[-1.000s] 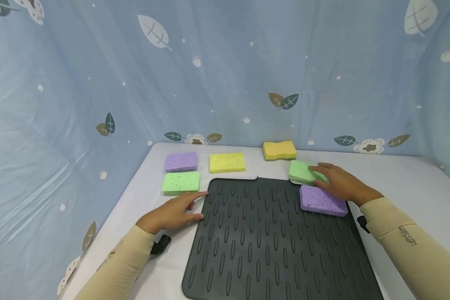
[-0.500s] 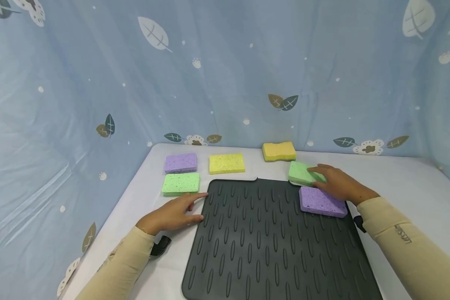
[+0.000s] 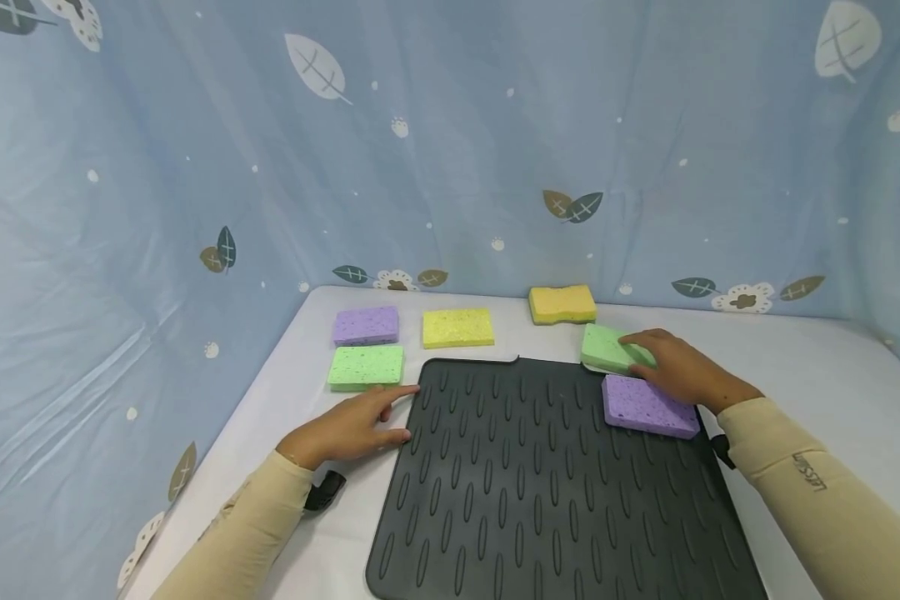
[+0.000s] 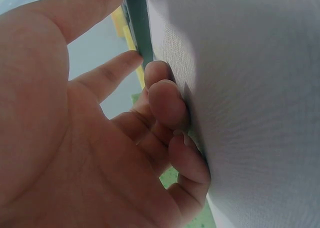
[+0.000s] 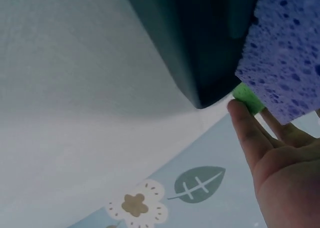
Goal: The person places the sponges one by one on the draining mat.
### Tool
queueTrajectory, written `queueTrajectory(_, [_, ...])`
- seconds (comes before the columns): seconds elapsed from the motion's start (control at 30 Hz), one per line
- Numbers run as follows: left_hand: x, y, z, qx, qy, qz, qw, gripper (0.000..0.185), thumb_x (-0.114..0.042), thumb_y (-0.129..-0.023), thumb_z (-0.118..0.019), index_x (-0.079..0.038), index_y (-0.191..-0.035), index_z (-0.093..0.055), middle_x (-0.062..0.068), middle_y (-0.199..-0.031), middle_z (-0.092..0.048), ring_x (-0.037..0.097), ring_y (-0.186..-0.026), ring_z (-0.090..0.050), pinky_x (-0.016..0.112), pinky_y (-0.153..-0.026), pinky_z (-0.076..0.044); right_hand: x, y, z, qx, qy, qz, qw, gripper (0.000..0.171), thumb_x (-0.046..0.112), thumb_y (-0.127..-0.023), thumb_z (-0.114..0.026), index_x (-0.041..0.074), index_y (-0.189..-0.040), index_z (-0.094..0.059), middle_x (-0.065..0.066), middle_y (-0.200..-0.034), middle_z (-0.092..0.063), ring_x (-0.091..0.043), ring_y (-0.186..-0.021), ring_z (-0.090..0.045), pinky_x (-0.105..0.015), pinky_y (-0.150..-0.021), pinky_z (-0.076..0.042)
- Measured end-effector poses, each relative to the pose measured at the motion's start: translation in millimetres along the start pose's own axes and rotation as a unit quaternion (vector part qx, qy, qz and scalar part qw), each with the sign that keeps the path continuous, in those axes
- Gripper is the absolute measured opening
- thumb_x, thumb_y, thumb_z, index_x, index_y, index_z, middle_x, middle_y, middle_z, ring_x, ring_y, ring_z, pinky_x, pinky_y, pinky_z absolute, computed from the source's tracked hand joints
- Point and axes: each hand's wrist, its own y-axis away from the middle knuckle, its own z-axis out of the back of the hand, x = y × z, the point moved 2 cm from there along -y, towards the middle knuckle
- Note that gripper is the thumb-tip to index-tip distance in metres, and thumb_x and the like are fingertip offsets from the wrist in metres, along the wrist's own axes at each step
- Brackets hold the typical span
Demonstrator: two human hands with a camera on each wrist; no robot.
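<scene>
A black ribbed mat (image 3: 540,492) lies in the middle of the white table (image 3: 810,367). My right hand (image 3: 639,350) is at the mat's far right corner, fingers laid over a green sponge (image 3: 603,346) and thumb against its near side. In the right wrist view the thumb touches that green sponge (image 5: 246,95), next to the purple sponge (image 5: 287,53). This purple sponge (image 3: 648,406) lies on the mat just before the hand. My left hand (image 3: 382,412) rests flat on the table, its index finger touching the mat's left edge (image 4: 137,23), and it holds nothing.
Beyond the mat lie a purple sponge (image 3: 365,325), a flat yellow sponge (image 3: 457,327), a second green sponge (image 3: 365,366) and a thick yellow sponge (image 3: 562,304). A blue leaf-print curtain (image 3: 450,150) closes in the table at the back and left.
</scene>
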Motion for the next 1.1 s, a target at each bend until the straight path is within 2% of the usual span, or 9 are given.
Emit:
queueTrajectory(0.47, [-1.3, -2.5, -0.2, 0.001, 0.008, 0.009, 0.9999, 0.07, -0.038, -0.093, -0.071, -0.025, -0.154, -0.04, 0.003, -0.092, -0.047, 0.015, -0.08, -0.044, 0.035, -0.074, -0.038, -8, 16, 11, -0.046, -0.008, -0.009, 0.999, 0.052, 0.018, -0.101, -0.058, 0.002, -0.148, -0.043, -0.035, -0.149, -0.034, -0.055, -0.137, -0.033, -0.071, -0.106, -0.03])
queueTrajectory(0.77, [-1.1, -2.6, 1.1, 0.004, 0.003, 0.012, 0.9999, 0.07, -0.04, -0.093, -0.07, -0.025, -0.155, -0.039, 0.002, -0.093, -0.047, 0.015, -0.079, -0.044, 0.035, -0.073, -0.038, 2, 36, 25, -0.083, -0.003, -0.003, 0.997, 0.053, 0.023, -0.102, -0.059, 0.005, -0.149, -0.043, -0.034, -0.15, -0.033, -0.055, -0.135, -0.035, -0.073, -0.104, -0.031])
queueTrajectory(0.93, [-1.1, -1.5, 2.0, 0.003, -0.004, 0.004, 1.0, 0.071, -0.039, -0.094, -0.07, -0.023, -0.155, -0.039, 0.002, -0.092, -0.047, 0.015, -0.08, -0.044, 0.034, -0.073, -0.038, 7, 47, 27, -0.095, 0.01, 0.009, 0.995, 0.052, 0.024, -0.102, -0.059, 0.007, -0.148, -0.045, -0.032, -0.15, -0.035, -0.053, -0.135, -0.036, -0.072, -0.103, -0.032])
queueTrajectory(1.1, [-0.6, -1.6, 1.9, 0.005, -0.006, 0.003, 1.0, 0.071, -0.04, -0.094, -0.069, -0.023, -0.155, -0.038, 0.002, -0.092, -0.047, 0.015, -0.078, -0.044, 0.034, -0.072, -0.038, 9, 62, 25, -0.126, 0.029, 0.037, 0.991, 0.05, 0.021, -0.1, -0.062, 0.007, -0.146, -0.048, -0.03, -0.147, -0.039, -0.052, -0.132, -0.04, -0.071, -0.099, -0.036])
